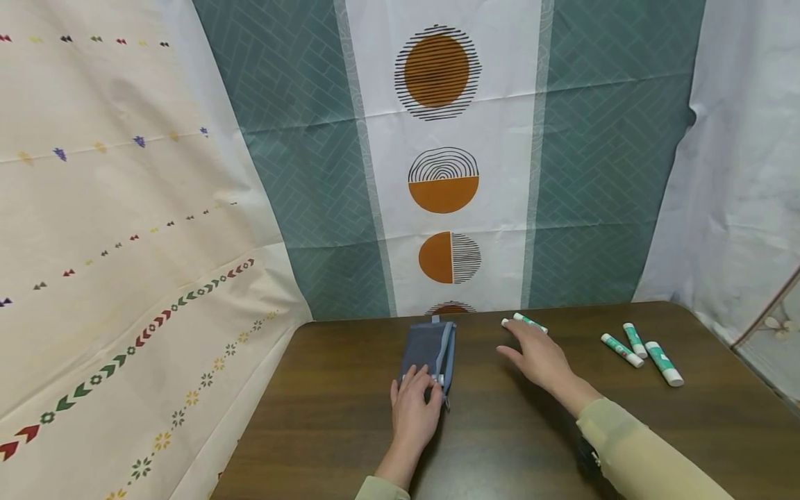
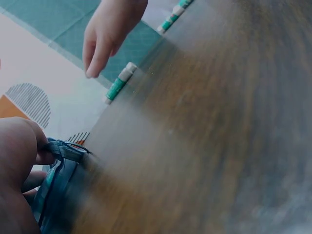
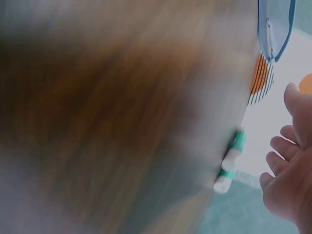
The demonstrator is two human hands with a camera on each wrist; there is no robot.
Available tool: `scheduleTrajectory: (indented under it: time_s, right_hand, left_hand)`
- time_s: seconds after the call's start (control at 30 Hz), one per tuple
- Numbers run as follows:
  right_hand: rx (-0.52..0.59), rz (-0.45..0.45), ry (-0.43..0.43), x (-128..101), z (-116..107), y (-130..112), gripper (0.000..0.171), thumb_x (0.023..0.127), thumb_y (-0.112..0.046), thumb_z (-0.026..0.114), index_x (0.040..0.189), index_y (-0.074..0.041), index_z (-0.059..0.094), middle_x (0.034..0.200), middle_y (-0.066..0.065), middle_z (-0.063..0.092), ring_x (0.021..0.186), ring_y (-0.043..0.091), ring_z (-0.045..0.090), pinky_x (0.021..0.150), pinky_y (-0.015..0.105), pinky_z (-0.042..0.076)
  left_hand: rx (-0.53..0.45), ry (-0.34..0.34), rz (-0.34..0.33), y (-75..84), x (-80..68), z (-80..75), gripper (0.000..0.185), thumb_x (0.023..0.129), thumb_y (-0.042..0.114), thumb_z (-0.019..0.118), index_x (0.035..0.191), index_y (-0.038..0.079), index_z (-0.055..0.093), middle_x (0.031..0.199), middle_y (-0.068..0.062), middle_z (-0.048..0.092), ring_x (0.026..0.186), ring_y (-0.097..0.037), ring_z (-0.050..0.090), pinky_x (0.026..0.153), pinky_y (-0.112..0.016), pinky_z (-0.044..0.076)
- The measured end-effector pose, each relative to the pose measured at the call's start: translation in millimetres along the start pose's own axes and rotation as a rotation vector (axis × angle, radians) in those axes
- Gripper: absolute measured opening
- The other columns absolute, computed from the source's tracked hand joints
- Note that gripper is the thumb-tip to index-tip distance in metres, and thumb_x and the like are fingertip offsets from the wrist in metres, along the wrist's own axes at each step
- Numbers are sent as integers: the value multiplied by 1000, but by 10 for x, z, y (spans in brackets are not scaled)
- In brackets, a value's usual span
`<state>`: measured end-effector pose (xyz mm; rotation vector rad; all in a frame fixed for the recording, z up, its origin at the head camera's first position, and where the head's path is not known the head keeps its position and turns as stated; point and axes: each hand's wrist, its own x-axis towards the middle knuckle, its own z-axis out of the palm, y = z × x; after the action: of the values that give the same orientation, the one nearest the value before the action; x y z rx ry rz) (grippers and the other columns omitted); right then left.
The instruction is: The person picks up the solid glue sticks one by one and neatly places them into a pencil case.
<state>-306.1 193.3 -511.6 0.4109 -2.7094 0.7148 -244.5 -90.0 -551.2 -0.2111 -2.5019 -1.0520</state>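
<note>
Item: blue-grey pencil case [image 1: 430, 353], lying at the table's [image 1: 350, 430] far centre, long axis running 12 to 6 o'clock, zipper along its right edge.

Left hand [image 1: 414, 411]: at the case's 6 o'clock end, fingers curled over the end and gripping it by the zipper.

Right hand [image 1: 539, 355]: at 3 o'clock of the case, palm down, fingers loosely spread and straight, hovering over one glue stick [image 1: 530, 322] near the table's far edge; contact cannot be told.

Further stock: three more glue sticks [image 1: 644, 348], green and white, grouped at 3 o'clock of the right hand, well apart from the case.

Step in hand, by judgement: reaching for a stick while the case is steadied. The next move calls for closing fingers round the stick.

Labels: sticks bear print, too small to read.

Backdrop: patterned cloth [image 1: 442, 173] with orange circles.
</note>
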Motion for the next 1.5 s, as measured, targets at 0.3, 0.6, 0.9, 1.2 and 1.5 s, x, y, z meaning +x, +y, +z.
scheduleTrajectory:
  time_s: [0.3, 0.6, 0.9, 1.2, 1.5]
  right_hand:
    - [-52, 10, -10, 10, -51, 193, 66, 106, -30, 75, 156, 8, 53, 159, 32, 53, 154, 53, 41, 127, 67, 27]
    - [-40, 52, -42, 81, -19, 403, 68, 107, -33, 73, 157, 8, 52, 161, 35, 49, 155, 56, 36, 126, 71, 25]
    - [39, 106, -94, 96, -22, 540, 67, 108, -34, 72, 157, 8, 52, 165, 35, 43, 157, 58, 29, 120, 77, 29]
    - [90, 140, -121, 87, -18, 591, 66, 109, -32, 69, 157, 9, 50, 168, 35, 39, 159, 57, 25, 117, 79, 31]
    - [96, 176, -120, 99, 24, 631, 63, 109, -30, 69, 154, 11, 53, 168, 35, 39, 158, 57, 29, 119, 76, 32]
  left_hand:
    - [6, -15, -10, -7, 6, 0, 22, 100, 12, 74, 80, 21, 66, 144, -12, 73, 147, -38, 57, 122, -79, 25]
    - [7, -25, -16, -5, 14, 5, 21, 100, 13, 74, 81, 21, 68, 144, -12, 73, 147, -38, 57, 122, -79, 25]
    - [9, -25, -7, -21, 18, 13, 21, 99, 12, 74, 81, 21, 68, 144, -11, 73, 147, -37, 57, 121, -79, 25]
    - [11, -27, -6, -25, 3, 16, 22, 99, 12, 74, 80, 21, 68, 144, -12, 73, 147, -37, 57, 121, -80, 25]
    - [3, -33, -12, -23, 7, 17, 21, 99, 12, 73, 81, 22, 68, 145, -12, 72, 147, -37, 57, 122, -79, 25]
